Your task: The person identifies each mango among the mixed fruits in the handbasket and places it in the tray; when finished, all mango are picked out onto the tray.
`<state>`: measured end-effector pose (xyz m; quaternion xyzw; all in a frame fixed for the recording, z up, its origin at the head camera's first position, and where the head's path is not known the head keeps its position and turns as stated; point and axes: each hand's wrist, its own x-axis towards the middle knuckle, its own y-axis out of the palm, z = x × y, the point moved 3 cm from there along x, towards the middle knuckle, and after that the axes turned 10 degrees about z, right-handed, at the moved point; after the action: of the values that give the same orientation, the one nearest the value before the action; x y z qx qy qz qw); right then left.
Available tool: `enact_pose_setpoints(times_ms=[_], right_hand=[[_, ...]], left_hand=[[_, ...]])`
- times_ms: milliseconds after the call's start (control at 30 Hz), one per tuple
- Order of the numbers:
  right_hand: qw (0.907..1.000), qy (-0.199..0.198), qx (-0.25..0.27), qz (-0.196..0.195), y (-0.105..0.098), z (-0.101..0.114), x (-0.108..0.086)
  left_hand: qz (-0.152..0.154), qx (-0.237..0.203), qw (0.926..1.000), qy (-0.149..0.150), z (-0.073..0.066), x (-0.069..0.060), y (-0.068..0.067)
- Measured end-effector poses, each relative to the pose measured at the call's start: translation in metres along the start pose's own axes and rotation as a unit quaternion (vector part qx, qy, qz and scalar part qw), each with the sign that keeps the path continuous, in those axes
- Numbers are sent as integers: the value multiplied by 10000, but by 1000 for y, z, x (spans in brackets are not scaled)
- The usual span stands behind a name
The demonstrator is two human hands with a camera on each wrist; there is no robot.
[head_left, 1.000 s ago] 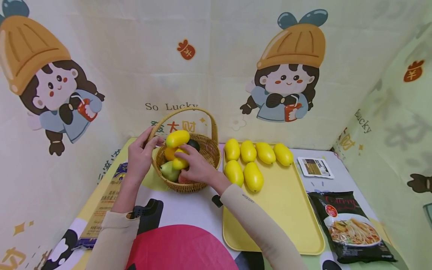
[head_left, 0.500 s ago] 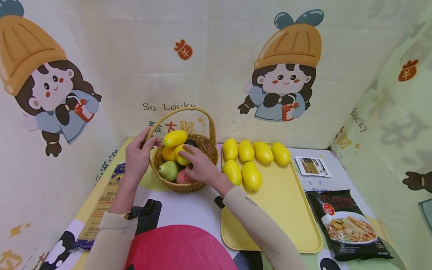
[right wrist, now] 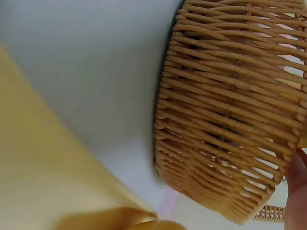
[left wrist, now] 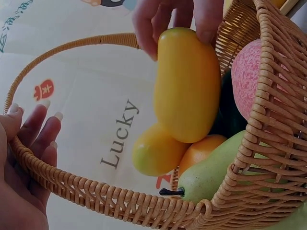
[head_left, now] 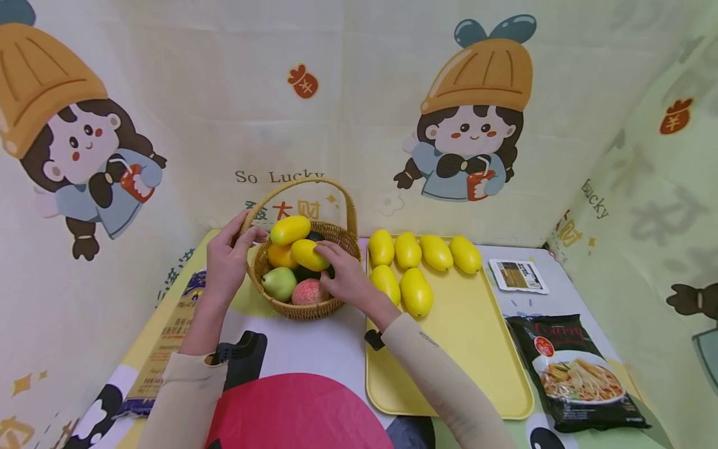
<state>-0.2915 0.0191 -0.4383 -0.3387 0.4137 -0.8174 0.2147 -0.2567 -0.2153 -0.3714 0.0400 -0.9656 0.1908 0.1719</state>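
A wicker basket [head_left: 307, 311] holds a green pear [head_left: 278, 284], a pinkish-red peach [head_left: 310, 292], an orange [head_left: 280, 256], a yellow mango [head_left: 290, 230] and something dark green, mostly hidden. My left hand [head_left: 225, 262] grips the left side of the basket's arched handle [left wrist: 81, 190], its fingers loosely round it. Over the fruit, my right hand [head_left: 352, 282] pinches the end of a second yellow mango [left wrist: 186, 91] between thumb and fingers. In the right wrist view the basket's woven side fills much of the picture, and only a bit of my hand [right wrist: 296, 191] shows.
Right of the basket lies a yellow tray [head_left: 465, 355] with several yellow mangoes [head_left: 417, 293] at its far left. Beyond it are a small white packet [head_left: 518, 276] and a black noodle bag [head_left: 578, 374]. A long tan packet [head_left: 168, 349] lies at left.
My right hand has lifted the mango slightly off the fruit and drawn back to the right, uncovering more of the peach. My left hand stays on the handle.
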Motion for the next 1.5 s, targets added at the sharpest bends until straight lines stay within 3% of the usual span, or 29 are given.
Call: enact_pose_setpoints(times_ms=[133, 367, 633, 833, 1000, 1200, 1500], right_hand=[[9995, 278, 47, -122, -2, 0, -2], [9969, 668, 111, 397, 4, 3, 4], [9985, 531, 23, 94, 9, 5, 6], [9987, 479, 126, -72, 0, 5, -1], [9986, 416, 257, -201, -12, 1, -12], [9969, 601, 368, -363, -30, -7, -40], [9955, 609, 213, -690, -55, -25, -76]], left_hand=[[-25, 16, 10000, -17, 2, 0, -3], [0, -99, 9999, 29, 2, -1, -3], [77, -117, 9999, 53, 2, 0, 1], [51, -43, 10000, 14, 2, 1, 1], [63, -67, 10000, 4, 1, 0, 0], [83, -75, 9999, 3, -4, 0, 3], [73, -153, 9998, 41, -3, -1, 1]])
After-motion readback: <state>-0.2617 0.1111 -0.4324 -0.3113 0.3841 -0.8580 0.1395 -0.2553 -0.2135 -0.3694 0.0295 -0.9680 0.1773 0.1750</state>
